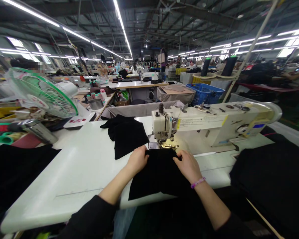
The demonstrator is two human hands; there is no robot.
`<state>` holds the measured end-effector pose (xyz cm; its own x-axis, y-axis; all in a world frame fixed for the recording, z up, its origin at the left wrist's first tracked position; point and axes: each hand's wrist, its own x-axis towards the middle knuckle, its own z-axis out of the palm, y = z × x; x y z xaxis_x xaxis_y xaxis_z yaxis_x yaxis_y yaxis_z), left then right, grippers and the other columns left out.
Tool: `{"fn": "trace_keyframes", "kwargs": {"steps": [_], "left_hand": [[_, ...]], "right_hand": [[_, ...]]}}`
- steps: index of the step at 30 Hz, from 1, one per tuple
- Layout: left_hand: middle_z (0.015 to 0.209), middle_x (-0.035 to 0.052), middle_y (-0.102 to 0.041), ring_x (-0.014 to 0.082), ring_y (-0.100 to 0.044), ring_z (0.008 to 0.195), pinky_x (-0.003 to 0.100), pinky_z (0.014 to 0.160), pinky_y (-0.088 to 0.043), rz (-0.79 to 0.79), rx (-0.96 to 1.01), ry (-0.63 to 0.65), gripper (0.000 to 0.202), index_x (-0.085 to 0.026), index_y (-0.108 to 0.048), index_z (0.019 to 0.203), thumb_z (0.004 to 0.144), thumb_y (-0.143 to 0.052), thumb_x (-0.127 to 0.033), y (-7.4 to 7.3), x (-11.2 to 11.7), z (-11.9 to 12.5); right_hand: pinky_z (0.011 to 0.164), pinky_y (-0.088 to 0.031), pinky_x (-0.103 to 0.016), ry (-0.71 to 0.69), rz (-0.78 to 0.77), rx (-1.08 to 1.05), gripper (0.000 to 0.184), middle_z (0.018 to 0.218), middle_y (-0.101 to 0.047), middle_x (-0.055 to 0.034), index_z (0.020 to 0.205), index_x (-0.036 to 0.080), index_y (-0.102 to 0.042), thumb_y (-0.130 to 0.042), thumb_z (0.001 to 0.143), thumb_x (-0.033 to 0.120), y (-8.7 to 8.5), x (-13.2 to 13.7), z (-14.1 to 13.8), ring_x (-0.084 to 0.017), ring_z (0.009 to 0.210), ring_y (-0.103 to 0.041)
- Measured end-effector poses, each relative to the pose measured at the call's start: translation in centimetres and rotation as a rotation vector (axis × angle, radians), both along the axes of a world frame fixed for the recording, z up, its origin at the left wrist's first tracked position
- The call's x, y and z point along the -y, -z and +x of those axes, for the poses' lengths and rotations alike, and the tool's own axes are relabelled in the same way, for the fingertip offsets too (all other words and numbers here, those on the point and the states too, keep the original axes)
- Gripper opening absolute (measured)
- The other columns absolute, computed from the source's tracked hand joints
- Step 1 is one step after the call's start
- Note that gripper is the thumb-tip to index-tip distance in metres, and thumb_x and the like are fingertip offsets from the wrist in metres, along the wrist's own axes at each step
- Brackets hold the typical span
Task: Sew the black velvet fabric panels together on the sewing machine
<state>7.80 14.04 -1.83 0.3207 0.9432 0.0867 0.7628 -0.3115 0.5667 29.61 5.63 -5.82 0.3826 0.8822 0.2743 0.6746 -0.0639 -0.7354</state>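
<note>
Here, black cloth (159, 172) between left fingers (145, 155) and right fingers (181, 154), both gripping edges.

In front of the sewing machine (201, 136), the left hand (139, 159) and right hand (188, 164) hold the upper corners of a black cloth (159, 172). Left of the sewing machine, a dark garment piece (128, 136) lies on the tabletop (82, 166).

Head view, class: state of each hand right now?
Left hand: closed, holding the black cloth near its far left corner.
Right hand: closed, holding that cloth near its far right corner.
</note>
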Motion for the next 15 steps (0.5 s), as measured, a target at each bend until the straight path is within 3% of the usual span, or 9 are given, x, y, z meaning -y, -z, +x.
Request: {"fn": "trace_keyframes", "kwargs": {"steps": [5,8,11,13,15], "left_hand": [[0.087,0.0034,-0.062,0.0225,-0.063,0.086,0.037,0.083,-0.051,0.047,0.233,-0.055,0.004,-0.022,-0.052,0.083,0.084,-0.053,-0.018,0.1,3.3,-1.3],[0.098,0.0039,-0.069,0.0205,-0.067,0.087,0.032,0.080,-0.053,-0.151,0.622,-0.112,0.015,-0.022,-0.057,0.089,0.080,-0.066,-0.030,-0.9,5.6,-2.5],[0.123,0.0061,-0.069,0.0223,-0.066,0.105,0.029,0.090,-0.050,-0.383,1.032,-0.133,0.022,-0.020,-0.067,0.083,0.067,-0.081,-0.026,-2.5,7.5,-3.4],[0.117,0.0061,-0.071,0.0212,-0.066,0.102,0.027,0.090,-0.049,-0.417,1.083,-0.126,0.019,-0.019,-0.073,0.082,0.067,-0.083,-0.024,-3.5,8.4,-3.7],[0.106,0.0053,-0.073,0.0197,-0.066,0.093,0.027,0.086,-0.049,-0.412,1.098,-0.124,0.018,-0.019,-0.077,0.085,0.070,-0.083,-0.027,-4.3,9.0,-3.8]], "right_hand": [[0.077,-0.049,-0.039,-0.040,0.063,-0.208,0.017,0.071,-0.060,-0.0024,0.067,0.025,-0.052,-0.064,0.072,0.035,-0.6,1.3,-0.3,-0.024,0.074,-0.059],[0.079,-0.054,-0.038,-0.126,0.057,-0.404,0.026,0.084,-0.071,-0.0055,0.089,0.020,-0.062,-0.062,0.082,0.045,-1.5,3.3,-0.5,-0.025,0.084,-0.067],[0.092,-0.054,-0.041,-0.192,-0.010,-0.713,0.043,0.102,-0.076,-0.0076,0.107,0.018,-0.068,-0.073,0.078,0.048,-2.3,5.1,-0.5,-0.028,0.101,-0.070],[0.104,-0.047,-0.045,-0.099,-0.011,-0.811,0.054,0.114,-0.075,-0.0083,0.112,0.018,-0.071,-0.081,0.070,0.051,-2.6,5.8,-0.4,-0.032,0.112,-0.066],[0.113,-0.039,-0.046,0.044,0.037,-0.763,0.057,0.123,-0.073,-0.0072,0.114,0.020,-0.073,-0.082,0.069,0.053,-2.6,6.3,-0.4,-0.033,0.123,-0.060]]}}
